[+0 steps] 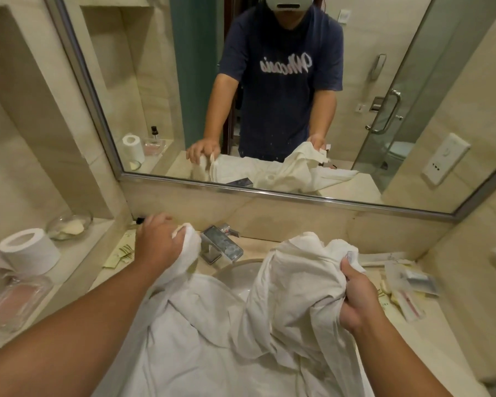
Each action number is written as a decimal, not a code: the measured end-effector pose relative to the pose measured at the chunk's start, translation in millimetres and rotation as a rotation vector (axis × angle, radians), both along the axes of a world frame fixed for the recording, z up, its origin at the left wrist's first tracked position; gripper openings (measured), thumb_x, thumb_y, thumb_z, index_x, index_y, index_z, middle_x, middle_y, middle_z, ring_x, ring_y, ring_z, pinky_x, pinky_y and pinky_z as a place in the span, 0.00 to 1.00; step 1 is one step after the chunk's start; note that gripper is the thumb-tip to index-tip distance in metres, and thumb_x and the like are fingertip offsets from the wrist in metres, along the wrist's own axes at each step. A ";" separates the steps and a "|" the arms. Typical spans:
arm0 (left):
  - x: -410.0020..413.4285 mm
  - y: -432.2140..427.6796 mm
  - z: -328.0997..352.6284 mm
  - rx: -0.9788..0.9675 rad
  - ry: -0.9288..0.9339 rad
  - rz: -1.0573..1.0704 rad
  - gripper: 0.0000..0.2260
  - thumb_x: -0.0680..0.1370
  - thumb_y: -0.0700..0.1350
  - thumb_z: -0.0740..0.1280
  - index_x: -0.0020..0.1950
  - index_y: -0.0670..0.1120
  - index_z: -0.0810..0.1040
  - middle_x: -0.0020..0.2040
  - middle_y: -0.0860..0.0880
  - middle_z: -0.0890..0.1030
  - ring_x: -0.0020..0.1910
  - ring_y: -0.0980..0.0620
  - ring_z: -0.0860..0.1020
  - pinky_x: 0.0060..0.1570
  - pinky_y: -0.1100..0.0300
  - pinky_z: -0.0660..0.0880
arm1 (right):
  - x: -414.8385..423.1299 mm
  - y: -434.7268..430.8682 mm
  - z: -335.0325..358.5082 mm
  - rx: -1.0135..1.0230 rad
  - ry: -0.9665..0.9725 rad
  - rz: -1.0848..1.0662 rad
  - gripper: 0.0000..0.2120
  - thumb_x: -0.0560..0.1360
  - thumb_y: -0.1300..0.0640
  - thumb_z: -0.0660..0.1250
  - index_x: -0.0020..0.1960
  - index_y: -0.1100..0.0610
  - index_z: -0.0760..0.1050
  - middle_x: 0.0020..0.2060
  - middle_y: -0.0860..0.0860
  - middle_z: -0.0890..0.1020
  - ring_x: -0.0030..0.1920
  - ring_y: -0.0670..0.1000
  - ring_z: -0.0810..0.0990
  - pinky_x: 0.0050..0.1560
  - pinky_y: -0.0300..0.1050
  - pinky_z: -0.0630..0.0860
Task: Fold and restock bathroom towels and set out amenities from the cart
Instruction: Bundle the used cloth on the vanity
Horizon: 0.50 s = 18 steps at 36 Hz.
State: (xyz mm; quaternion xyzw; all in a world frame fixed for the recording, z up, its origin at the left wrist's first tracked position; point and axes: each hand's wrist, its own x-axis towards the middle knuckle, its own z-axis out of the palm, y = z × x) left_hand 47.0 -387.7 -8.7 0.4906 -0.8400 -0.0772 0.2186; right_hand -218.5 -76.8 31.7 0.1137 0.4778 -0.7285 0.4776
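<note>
The white towel [212, 325] lies crumpled across the worktop [430, 339], sagging over the basin [241, 270]. Left hand [158, 242] is clenched on one corner beside the tap [221, 245]; right hand [355, 299] is fisted around a bunched edge. Risks, as judged: cloth snagging the tap, dipping into a possibly wet basin, or sweeping the amenity sachets [407, 285] off at right.

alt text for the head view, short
Both hands grip a crumpled white towel spread over a bathroom sink: left hand near the faucet, right hand bunching cloth. A toilet roll stands left, a mirror behind.
</note>
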 end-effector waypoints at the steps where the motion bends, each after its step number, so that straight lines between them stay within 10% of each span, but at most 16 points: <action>1: -6.5 9.4 19.7 0.073 0.133 0.012 0.19 0.80 0.56 0.64 0.37 0.44 0.82 0.45 0.46 0.81 0.48 0.40 0.77 0.46 0.49 0.73 | -0.5 -0.1 0.0 0.004 0.012 -0.006 0.28 0.78 0.39 0.66 0.68 0.59 0.78 0.61 0.63 0.83 0.63 0.64 0.81 0.58 0.61 0.79; 5: -27.2 42.9 88.2 0.334 0.549 0.022 0.18 0.82 0.52 0.67 0.35 0.45 0.74 0.32 0.49 0.76 0.36 0.46 0.74 0.35 0.55 0.67 | 1.0 0.4 9.7 -0.020 0.038 0.019 0.26 0.79 0.41 0.67 0.67 0.59 0.79 0.59 0.63 0.84 0.62 0.66 0.81 0.70 0.67 0.71; 9: -33.8 72.4 142.1 0.714 0.890 -0.093 0.05 0.76 0.51 0.74 0.47 0.51 0.87 0.47 0.47 0.86 0.46 0.47 0.82 0.50 0.52 0.79 | 5.0 4.7 18.4 -0.025 0.065 -0.010 0.34 0.68 0.41 0.77 0.68 0.56 0.78 0.61 0.63 0.83 0.60 0.68 0.82 0.65 0.74 0.72; 14: -34.9 109.6 191.0 0.998 1.044 -0.299 0.21 0.73 0.54 0.76 0.62 0.45 0.83 0.56 0.41 0.84 0.52 0.41 0.83 0.54 0.44 0.80 | 15.2 11.4 34.3 -0.140 0.214 0.026 0.28 0.71 0.50 0.79 0.68 0.53 0.77 0.60 0.62 0.83 0.59 0.67 0.83 0.60 0.75 0.76; 18: -48.5 140.3 214.2 1.198 1.130 -0.462 0.15 0.81 0.49 0.63 0.48 0.44 0.88 0.47 0.42 0.85 0.45 0.44 0.84 0.50 0.52 0.80 | 27.5 11.4 50.0 -0.174 0.435 0.125 0.49 0.54 0.47 0.89 0.71 0.46 0.71 0.61 0.56 0.84 0.58 0.62 0.85 0.58 0.68 0.80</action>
